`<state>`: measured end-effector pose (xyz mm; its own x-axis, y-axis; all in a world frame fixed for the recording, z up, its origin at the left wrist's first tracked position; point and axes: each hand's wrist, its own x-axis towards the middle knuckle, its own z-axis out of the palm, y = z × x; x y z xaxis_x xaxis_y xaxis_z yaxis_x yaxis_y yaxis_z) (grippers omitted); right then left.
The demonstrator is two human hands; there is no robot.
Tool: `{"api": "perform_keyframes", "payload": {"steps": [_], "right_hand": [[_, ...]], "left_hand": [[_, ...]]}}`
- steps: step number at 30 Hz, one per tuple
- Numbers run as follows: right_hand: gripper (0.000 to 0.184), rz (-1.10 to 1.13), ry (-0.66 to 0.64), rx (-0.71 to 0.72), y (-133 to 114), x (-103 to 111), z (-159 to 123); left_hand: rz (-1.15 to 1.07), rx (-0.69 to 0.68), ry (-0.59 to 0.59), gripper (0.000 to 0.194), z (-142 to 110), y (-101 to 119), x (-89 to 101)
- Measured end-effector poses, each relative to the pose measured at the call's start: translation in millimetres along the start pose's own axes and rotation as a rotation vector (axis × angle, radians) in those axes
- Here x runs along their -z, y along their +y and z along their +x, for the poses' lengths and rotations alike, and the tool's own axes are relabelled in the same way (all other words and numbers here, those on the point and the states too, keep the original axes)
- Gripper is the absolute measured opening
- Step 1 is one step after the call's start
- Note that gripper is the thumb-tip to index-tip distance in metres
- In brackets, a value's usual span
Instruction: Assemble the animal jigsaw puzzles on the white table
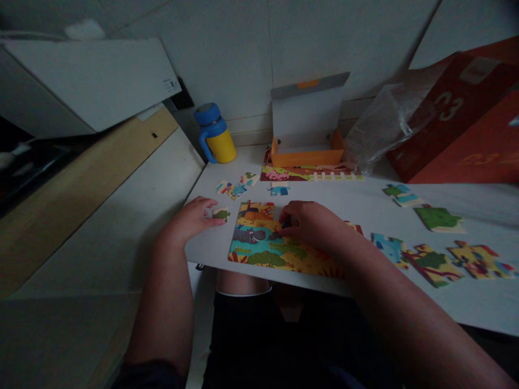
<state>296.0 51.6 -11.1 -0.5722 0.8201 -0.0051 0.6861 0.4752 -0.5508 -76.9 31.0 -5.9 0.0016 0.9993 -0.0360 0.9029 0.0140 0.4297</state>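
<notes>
A partly joined jigsaw puzzle with animals on a teal and yellow ground lies near the table's front edge. My right hand is over its upper middle, fingers curled down on a dark puzzle piece mostly hidden beneath them. To the left, my left hand rests on the table with thumb and fingers apart. Its thumb touches or nearly touches a loose green puzzle piece. Beyond are a small group of loose pieces and a blue elephant piece.
An open orange box stands at the back on a farm picture sheet. Left of it is a blue and yellow mug. Clear plastic wrap and a large red box are at right. Several pieces, including a green one, lie rightward.
</notes>
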Motion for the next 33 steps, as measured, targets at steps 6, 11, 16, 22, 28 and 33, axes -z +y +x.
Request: {"api": "perform_keyframes", "payload": {"steps": [6, 11, 16, 22, 28, 33], "right_hand": [[0.019, -0.049, -0.040, -0.023, -2, 5, 0], [0.020, -0.028, -0.018, -0.003, 1, 0, 1], [0.020, -0.026, -0.011, 0.007, 4, -3, 3], [0.019, -0.030, -0.006, -0.012, 2, -3, 2], [0.019, -0.031, -0.001, -0.024, 2, -4, 3], [0.019, -0.023, 0.008, -0.005, 2, -4, 3]], "left_hand": [[0.010, 0.019, -0.074, 0.051, 6, 2, 0.6], [-0.117, 0.083, -0.114, 0.048, 16, 2, 2.0], [-0.473, 0.004, -0.195, 0.047, 28, 11, 0.5], [-0.536, -0.164, -0.071, 0.035, 61, 42, -7.2], [-0.541, -0.231, -0.072, 0.026, 92, 54, -37.4], [-0.527, -0.260, -0.028, 0.026, 96, 42, -54.5]]}}
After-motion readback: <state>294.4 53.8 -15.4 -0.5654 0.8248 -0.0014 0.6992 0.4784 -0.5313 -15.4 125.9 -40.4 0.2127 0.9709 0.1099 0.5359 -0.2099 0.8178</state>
